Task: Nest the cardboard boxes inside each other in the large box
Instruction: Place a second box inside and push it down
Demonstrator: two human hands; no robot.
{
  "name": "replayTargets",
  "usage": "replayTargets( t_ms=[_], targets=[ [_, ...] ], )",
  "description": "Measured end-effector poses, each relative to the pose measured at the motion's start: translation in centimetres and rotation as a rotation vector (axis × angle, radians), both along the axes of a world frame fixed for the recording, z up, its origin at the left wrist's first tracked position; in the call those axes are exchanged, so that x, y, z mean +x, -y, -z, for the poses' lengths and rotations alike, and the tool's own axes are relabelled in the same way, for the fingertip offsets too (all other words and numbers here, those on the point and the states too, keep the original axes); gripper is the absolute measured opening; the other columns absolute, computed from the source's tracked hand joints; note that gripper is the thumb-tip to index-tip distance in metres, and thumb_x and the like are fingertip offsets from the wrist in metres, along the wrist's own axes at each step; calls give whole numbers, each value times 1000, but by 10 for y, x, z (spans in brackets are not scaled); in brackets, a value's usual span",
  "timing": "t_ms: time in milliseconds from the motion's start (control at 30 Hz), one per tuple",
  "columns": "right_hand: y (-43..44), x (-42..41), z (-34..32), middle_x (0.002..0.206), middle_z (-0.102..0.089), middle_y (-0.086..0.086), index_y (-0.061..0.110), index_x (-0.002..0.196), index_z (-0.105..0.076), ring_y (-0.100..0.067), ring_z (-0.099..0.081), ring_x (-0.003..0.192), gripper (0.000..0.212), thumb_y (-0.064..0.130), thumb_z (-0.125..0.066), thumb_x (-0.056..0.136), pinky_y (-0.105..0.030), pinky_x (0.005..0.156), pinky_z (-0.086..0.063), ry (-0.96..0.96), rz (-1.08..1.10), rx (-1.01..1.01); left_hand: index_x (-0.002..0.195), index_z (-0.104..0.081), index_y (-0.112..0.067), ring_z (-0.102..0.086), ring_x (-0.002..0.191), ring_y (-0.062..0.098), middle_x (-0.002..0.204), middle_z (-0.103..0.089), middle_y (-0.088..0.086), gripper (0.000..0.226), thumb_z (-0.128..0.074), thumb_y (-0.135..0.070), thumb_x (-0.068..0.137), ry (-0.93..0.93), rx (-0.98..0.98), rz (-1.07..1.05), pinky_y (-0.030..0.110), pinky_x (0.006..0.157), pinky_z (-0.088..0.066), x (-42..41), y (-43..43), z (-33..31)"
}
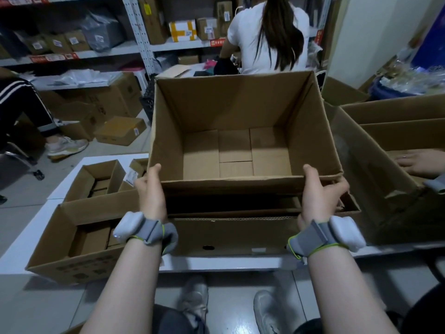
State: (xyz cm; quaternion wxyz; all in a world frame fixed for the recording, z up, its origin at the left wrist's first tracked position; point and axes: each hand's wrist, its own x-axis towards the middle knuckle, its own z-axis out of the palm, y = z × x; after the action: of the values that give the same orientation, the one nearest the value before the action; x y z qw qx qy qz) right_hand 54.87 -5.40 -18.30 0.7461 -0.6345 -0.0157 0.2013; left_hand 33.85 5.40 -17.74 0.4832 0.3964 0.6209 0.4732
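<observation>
Cardboard fills my grip. My left hand (150, 189) and right hand (321, 191) clamp the two near corners of an open brown cardboard box (231, 104), thumbs lying up along the side walls and fingers curled round the outside. The box hangs between my hands, tipped so its bare flap floor shows. Just below my hands gapes the open top of a larger brown cardboard box with dark holes in its front wall (231, 237), which stands on the white tabletop (216, 262). I cannot tell whether the held box's bottom is inside it. Left of my left hand stands a wide printed cardboard box (72, 268) holding smaller open boxes. Right of my right hand lies another big cardboard box (375, 165), with somebody else's hand (419, 162) resting in it.
</observation>
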Motion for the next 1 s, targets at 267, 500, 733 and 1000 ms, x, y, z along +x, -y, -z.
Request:
replayTargets(
  t_ms=[267, 500, 733, 1000],
  targets=[
    [-7, 0, 0, 137, -44, -3, 22, 139, -31, -18, -47, 120, 68, 24, -65, 81, -29, 100, -38, 59, 29, -14, 100, -47, -39, -52, 110, 26, 104, -54, -4, 38, -47, -62, 70, -97, 64, 99, 50, 104, -40, -7, -9, -5],
    [-8, -9, -10, 142, -34, -2, 23, 143, -27, -15, -47, 117, 73, 32, -67, 82, -19, 84, -43, 86, 42, 38, 132, -50, -9, -49, 121, 32, 122, -55, 8, 62, -43, -55, 90, -286, 172, 32, 40, 99, -36, -12, -8, -19],
    [-6, -9, -13, 141, -30, -2, 23, 140, -29, -22, -43, 123, 72, 41, -66, 80, -38, 97, -49, 129, 55, -10, 71, -53, -19, -53, 96, 30, 87, -57, 7, 36, -48, -49, 89, -369, 258, -10, 34, 80, -36, -13, -5, -26],
    [-3, -7, -15, 141, -27, -2, 29, 140, -27, -29, -39, 127, 79, 50, -64, 73, -47, 98, -48, 143, 48, -61, 64, -50, -14, -48, 83, 28, 73, -52, 7, 43, -46, -47, 91, -441, 307, -86, 32, 73, -32, -13, -3, -30]
  ],
)
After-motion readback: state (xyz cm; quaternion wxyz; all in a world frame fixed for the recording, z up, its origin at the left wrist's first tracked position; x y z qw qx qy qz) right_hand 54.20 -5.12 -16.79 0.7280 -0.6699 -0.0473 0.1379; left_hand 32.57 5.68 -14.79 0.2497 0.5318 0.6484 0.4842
